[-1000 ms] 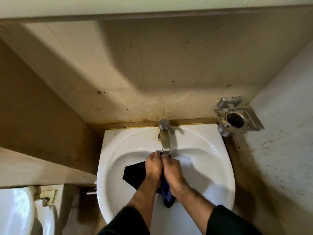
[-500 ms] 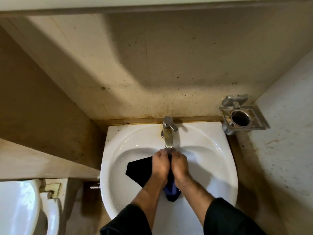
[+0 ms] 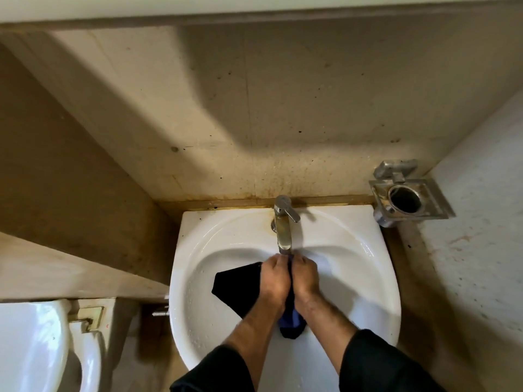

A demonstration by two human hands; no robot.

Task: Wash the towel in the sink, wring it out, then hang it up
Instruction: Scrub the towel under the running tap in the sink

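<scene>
Both hands [image 3: 288,281] kept gripping the dark towel [image 3: 237,287] under the faucet [image 3: 283,233], barely shifting; washing in the sink [image 3: 368,278] continued.

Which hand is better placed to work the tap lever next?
Right, marginally. The tap lever points toward the right side, nearer the right hand. Both hands grip the towel under the spout, so the left hand would have to keep holding it in the sink.
</scene>
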